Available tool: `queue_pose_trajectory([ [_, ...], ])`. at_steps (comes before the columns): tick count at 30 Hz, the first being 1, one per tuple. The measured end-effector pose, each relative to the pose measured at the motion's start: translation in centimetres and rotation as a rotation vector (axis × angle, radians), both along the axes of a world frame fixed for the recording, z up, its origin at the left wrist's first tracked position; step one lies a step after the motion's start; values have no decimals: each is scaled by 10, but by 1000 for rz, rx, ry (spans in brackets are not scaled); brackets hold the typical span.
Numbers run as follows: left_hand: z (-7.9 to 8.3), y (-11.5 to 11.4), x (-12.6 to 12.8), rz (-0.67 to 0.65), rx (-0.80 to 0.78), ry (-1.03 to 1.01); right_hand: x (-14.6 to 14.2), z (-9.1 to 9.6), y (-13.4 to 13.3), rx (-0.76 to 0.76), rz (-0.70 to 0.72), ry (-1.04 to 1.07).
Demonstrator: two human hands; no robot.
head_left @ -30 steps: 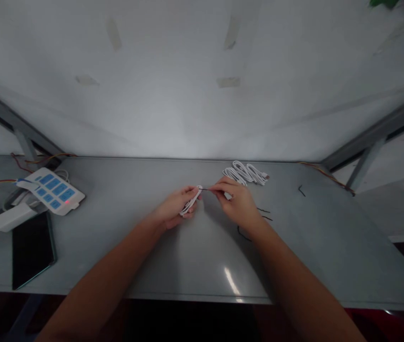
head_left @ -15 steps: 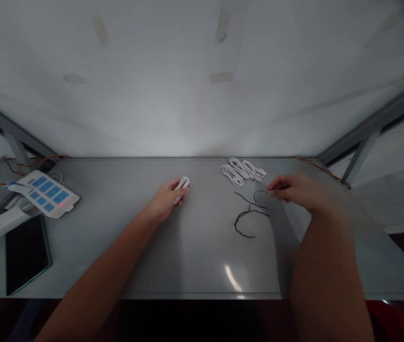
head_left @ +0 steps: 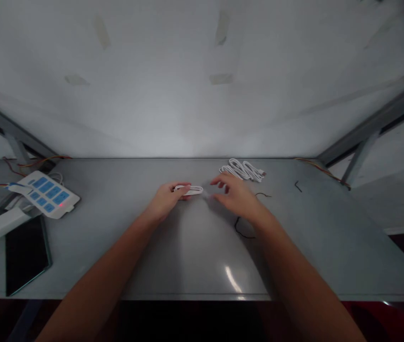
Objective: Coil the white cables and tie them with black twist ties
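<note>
My left hand (head_left: 165, 198) grips a small coiled white cable (head_left: 189, 190) near the middle of the grey table (head_left: 187, 251); the coil sticks out to the right of my fingers. Just right of that coil hovers my right hand (head_left: 235, 195), fingers spread and holding nothing. Thin black twist ties (head_left: 240, 230) lie on the table under and beside my right wrist. A pile of bundled white cables (head_left: 242, 170) rests behind my right hand, close to the wall.
At the left stand a white power strip with blue sockets (head_left: 47, 194), a white adapter (head_left: 4, 222) and a dark phone (head_left: 25, 253). Coloured wires (head_left: 321, 169) run along the back right. Another short black tie (head_left: 297, 186) lies at the right.
My right hand dropped the black tie at the right and has swung back left to the coil. My left hand turned the coil so it lies flatter.
</note>
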State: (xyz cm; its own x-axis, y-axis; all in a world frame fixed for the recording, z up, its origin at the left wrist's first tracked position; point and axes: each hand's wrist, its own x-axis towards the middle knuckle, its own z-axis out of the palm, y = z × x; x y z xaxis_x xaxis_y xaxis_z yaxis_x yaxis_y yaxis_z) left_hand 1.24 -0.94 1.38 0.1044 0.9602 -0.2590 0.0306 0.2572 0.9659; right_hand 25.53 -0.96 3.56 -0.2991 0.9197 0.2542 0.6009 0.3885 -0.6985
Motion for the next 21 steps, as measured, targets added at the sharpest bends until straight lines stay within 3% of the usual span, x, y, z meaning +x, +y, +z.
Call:
queue_pose_trajectory([
  [4,10,-5,-3,-150,57,-88,-34,-12,-4,59,73,92],
  [13,14,-6,-3,-219,118,-32,-40,-19,-4,-40,26,268],
  [21,11,-7,0,-219,167,19,-45,-19,-7,-346,33,443],
])
